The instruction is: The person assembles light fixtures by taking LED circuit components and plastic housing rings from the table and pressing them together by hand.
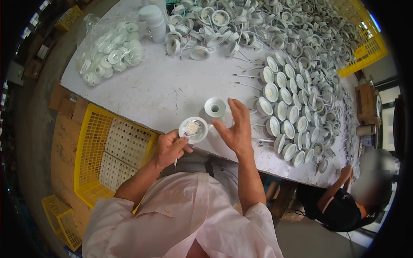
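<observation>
My left hand (168,150) grips a white round LED downlight (193,130) by its rim, with the face up and the light board showing inside. A short wire hangs below my fingers. Close by on the table stands a white round part with a dark hole in its middle (214,108), which looks like the top of a stack of lamp covers. My right hand (236,125) is beside it, thumb and fingers apart and nothing between them. Whether the thumb touches the round part I cannot tell.
Rows of finished-looking white downlights (282,109) lie at the right. Behind is a large heap of lamp housings (275,26). A clear bag of white covers (112,56) and stacked covers (155,26) stand at the far left. A yellow crate (90,142) sits left; a co-worker (344,206) right.
</observation>
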### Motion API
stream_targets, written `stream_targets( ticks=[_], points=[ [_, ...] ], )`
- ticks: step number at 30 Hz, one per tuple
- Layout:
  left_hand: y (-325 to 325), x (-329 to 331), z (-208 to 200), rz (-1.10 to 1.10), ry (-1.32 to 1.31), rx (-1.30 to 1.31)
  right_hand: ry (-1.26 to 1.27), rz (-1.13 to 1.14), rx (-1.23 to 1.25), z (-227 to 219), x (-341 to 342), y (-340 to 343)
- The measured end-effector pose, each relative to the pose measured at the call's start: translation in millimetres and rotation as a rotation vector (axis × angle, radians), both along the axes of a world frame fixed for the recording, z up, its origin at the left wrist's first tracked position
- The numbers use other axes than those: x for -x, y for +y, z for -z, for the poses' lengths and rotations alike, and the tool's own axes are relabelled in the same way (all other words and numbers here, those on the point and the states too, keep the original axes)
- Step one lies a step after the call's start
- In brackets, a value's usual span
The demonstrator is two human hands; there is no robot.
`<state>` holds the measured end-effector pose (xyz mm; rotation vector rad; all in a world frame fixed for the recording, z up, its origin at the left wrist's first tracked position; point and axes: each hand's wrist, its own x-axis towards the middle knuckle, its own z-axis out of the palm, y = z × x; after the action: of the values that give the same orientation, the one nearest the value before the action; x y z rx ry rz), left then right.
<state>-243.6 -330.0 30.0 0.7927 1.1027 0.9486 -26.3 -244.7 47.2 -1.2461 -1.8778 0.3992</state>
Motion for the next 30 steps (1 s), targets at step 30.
stream_targets(
  ticks=[30],
  points=[
    [23.3, -9.0, -9.0, -0.067, -0.183, -0.084, 0.242, -0.206, 0.018, -26.4, 6.8, -13.5]
  ],
)
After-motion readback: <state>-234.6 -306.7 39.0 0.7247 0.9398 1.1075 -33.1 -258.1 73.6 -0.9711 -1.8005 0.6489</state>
